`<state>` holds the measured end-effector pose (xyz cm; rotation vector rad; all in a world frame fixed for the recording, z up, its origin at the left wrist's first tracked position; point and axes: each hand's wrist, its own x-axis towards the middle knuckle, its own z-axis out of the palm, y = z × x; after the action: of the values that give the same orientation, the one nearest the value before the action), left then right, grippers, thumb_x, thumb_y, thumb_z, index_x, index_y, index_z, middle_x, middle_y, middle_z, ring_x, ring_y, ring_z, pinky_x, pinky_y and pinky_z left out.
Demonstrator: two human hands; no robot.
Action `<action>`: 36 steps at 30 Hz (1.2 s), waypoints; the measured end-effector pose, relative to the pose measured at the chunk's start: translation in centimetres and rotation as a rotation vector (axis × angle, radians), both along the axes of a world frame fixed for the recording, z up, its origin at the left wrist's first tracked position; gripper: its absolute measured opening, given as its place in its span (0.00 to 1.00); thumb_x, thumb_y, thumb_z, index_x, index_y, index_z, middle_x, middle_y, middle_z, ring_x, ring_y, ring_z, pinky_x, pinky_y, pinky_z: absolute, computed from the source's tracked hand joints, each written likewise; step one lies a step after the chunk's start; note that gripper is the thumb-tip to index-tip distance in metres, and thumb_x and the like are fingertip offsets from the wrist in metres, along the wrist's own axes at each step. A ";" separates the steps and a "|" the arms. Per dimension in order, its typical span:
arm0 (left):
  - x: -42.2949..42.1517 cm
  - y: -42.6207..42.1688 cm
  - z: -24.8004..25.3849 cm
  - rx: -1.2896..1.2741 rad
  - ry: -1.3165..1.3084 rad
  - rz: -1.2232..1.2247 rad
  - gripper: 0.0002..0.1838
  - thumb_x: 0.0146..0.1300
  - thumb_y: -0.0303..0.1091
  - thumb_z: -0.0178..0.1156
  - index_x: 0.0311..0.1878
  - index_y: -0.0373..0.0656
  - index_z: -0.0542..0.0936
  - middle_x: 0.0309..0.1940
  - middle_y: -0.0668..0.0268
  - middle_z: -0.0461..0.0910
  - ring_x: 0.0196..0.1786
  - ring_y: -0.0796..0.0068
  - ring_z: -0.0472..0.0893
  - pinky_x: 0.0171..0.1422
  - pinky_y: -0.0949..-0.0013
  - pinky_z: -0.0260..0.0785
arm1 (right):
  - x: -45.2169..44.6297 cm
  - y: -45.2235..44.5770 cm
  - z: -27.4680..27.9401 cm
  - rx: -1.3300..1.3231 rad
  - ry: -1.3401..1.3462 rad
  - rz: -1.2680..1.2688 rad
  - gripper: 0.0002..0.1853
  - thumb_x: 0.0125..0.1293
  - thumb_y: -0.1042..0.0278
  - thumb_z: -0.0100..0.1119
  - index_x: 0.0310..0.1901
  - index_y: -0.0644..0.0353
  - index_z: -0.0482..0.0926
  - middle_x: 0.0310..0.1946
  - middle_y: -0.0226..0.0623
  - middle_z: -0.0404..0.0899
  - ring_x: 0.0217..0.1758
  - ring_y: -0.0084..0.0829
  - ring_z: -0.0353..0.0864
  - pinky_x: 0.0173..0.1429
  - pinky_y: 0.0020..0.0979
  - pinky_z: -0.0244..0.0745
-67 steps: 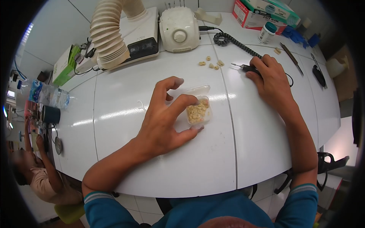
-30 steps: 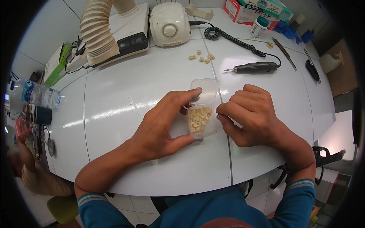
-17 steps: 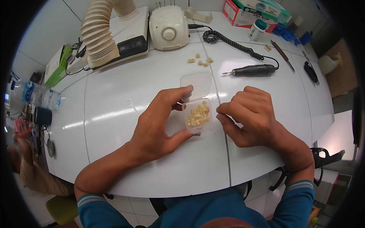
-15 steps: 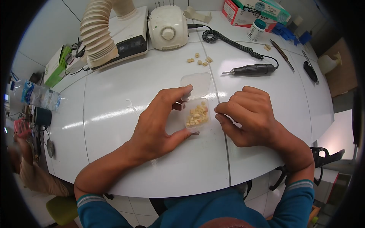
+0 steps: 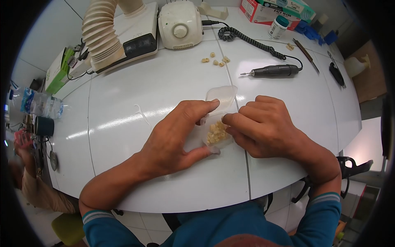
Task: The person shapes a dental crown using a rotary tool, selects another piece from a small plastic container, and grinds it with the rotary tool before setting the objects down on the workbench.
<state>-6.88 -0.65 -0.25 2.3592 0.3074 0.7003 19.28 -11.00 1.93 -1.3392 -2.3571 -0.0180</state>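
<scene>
Between thumb and fingers, my left hand (image 5: 170,133) holds a small clear plastic box (image 5: 225,143), its hinged lid (image 5: 222,98) standing open at the far side. Many pale yellow tooth-shaped pieces (image 5: 216,131) lie in the box. My right hand (image 5: 263,125) is closed, with thumb and forefinger pinched at the box's right edge; whatever they hold, if anything, is hidden. Beyond the box, several similar loose pieces (image 5: 215,62) lie on the white table (image 5: 164,189). A black handpiece (image 5: 275,71) rests behind my right hand.
At the back stand a white control unit (image 5: 180,25), a ribbed hose (image 5: 101,37), a small bottle (image 5: 278,27) and mask boxes (image 5: 267,13). Metal tools (image 5: 306,55) lie at the right. A water bottle (image 5: 43,103) and another person's arm (image 5: 29,160) are at the left.
My right hand has let go of the handpiece and moved to the box, its fingertips now at the rim. My left hand has taken hold of the box and tilted it about.
</scene>
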 end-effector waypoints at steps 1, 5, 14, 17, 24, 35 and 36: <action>0.0 0.0 0.1 0.009 -0.005 -0.006 0.55 0.51 0.30 0.92 0.83 0.42 0.73 0.66 0.52 0.83 0.59 0.59 0.88 0.63 0.58 0.89 | -0.2 0.0 0.0 0.009 0.019 -0.011 0.09 0.62 0.71 0.77 0.40 0.54 0.84 0.24 0.29 0.77 0.26 0.34 0.84 0.34 0.39 0.73; 0.1 -0.4 0.4 0.030 -0.023 -0.017 0.55 0.51 0.30 0.92 0.82 0.41 0.74 0.65 0.52 0.83 0.58 0.59 0.88 0.62 0.59 0.88 | -0.8 -0.4 0.2 -0.009 0.050 -0.070 0.09 0.63 0.71 0.76 0.40 0.55 0.83 0.25 0.31 0.78 0.27 0.36 0.85 0.32 0.40 0.77; 0.2 -1.0 0.3 0.060 -0.025 -0.018 0.56 0.48 0.29 0.92 0.82 0.41 0.75 0.63 0.52 0.84 0.56 0.58 0.88 0.59 0.60 0.87 | -1.7 -1.4 0.6 -0.110 0.043 -0.145 0.12 0.60 0.70 0.76 0.42 0.56 0.81 0.27 0.33 0.80 0.28 0.39 0.87 0.31 0.42 0.79; 0.2 -1.1 0.4 0.067 -0.026 -0.022 0.56 0.47 0.29 0.92 0.82 0.40 0.75 0.63 0.52 0.84 0.57 0.58 0.88 0.59 0.59 0.88 | -1.8 -1.6 0.7 -0.124 0.032 -0.143 0.12 0.60 0.70 0.76 0.42 0.57 0.81 0.28 0.33 0.80 0.29 0.39 0.87 0.31 0.42 0.79; 0.2 -1.1 0.4 0.083 -0.012 -0.015 0.56 0.46 0.30 0.92 0.81 0.39 0.75 0.64 0.52 0.85 0.57 0.58 0.88 0.59 0.59 0.88 | -1.7 -1.6 0.3 -0.168 0.116 -0.132 0.11 0.62 0.70 0.74 0.43 0.58 0.82 0.31 0.33 0.83 0.33 0.41 0.89 0.32 0.45 0.80; 0.3 -1.0 0.2 0.072 -0.023 -0.011 0.54 0.48 0.31 0.92 0.81 0.39 0.76 0.63 0.51 0.85 0.56 0.58 0.88 0.59 0.59 0.88 | -1.5 -1.4 0.7 -0.255 0.196 -0.123 0.10 0.64 0.77 0.74 0.46 0.59 0.88 0.33 0.37 0.90 0.27 0.37 0.91 0.32 0.37 0.83; 0.3 -1.0 0.2 0.071 -0.024 -0.010 0.54 0.49 0.31 0.92 0.81 0.39 0.76 0.63 0.51 0.85 0.56 0.58 0.88 0.59 0.59 0.88 | -1.5 -1.4 0.6 -0.259 0.192 -0.124 0.10 0.64 0.77 0.73 0.47 0.59 0.88 0.33 0.37 0.90 0.27 0.38 0.91 0.32 0.38 0.84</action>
<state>-6.60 -1.65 -0.04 2.4161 0.2640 0.7455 17.74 -12.40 2.58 -1.5298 -2.1679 0.3736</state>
